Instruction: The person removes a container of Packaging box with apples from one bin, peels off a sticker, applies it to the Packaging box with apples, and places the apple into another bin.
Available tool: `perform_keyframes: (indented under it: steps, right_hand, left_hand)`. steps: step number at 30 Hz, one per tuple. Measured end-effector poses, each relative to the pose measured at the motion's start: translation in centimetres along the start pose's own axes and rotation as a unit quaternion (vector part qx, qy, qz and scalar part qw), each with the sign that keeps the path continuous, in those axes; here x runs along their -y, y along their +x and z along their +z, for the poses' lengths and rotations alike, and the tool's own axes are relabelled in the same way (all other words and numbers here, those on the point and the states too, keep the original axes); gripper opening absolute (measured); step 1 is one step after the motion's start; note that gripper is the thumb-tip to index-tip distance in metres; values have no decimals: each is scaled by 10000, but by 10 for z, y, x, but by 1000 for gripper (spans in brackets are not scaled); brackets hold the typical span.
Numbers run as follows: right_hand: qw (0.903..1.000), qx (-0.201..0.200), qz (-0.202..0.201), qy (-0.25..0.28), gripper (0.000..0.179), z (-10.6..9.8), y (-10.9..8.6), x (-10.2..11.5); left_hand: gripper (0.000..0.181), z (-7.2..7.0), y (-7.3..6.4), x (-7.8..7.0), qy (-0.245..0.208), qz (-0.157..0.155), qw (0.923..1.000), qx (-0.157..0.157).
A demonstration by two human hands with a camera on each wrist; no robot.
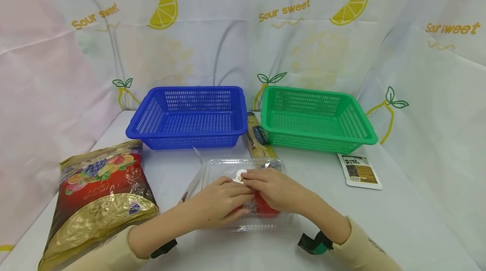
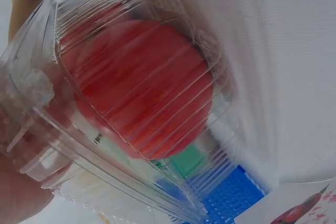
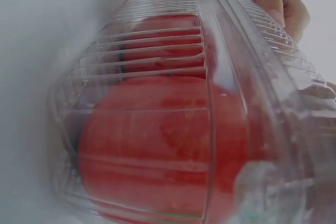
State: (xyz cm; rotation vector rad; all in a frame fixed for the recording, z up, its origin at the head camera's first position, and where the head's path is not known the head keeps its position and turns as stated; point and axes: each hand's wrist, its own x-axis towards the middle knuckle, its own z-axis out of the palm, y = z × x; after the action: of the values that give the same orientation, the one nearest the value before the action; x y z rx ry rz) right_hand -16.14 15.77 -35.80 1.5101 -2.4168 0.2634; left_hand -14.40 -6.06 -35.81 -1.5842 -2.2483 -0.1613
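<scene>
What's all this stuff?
left basket: 1, blue, back
right basket: 1, green, back
spaghetti packet: 1, yellow, between baskets
candy bag: 1, red-gold, left
flat packet: 1, white-brown, right
clear box: 1, colourless, front
round things: at least 2, red, inside box
round patch: 1, white, on box
printed thing: 1, whitish, left of box
table: 1, white, underneath
curtain: 1, white, behind
wrist straps: 2, dark, front
sleeves: 2, cream, front
left fingers, right fingers: 2 sets, on box

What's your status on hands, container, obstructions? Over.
Left hand, right hand on clear container. Red round items inside. Spaghetti pack behind; no blockage seen.
</scene>
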Motion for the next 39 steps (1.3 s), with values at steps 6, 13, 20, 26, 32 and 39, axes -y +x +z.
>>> perform_keyframes:
  steps: [6, 13, 20, 26, 32, 39]
  right_hand:
    - [9993, -244, -237, -173, 33, 1, -5, 1]
    - [9971, -545, -371, -369, 29, 2, -10, 2]
    - [9977, -541, -308, -268, 28, 0, -15, 5]
    - [9972, -567, -356, -318, 28, -2, -17, 6]
    - [9962, -627, -430, -418, 29, -3, -17, 7]
    - [9945, -732, -545, -506, 25, -2, -16, 7]
  left_hand:
    - [30, -1, -5, 1, -54, -35, 9999, -97]
    - [24, -1, -9, 2, -157, 18, 9994, -309]
    - [20, -1, -11, 2, -135, 107, 9985, -522]
    - [15, -3, -11, 2, -193, 70, 9983, -554]
    - [14, -4, -13, 2, -151, 137, 9979, -613]
    - [22, -6, -16, 3, -170, 165, 9974, -682]
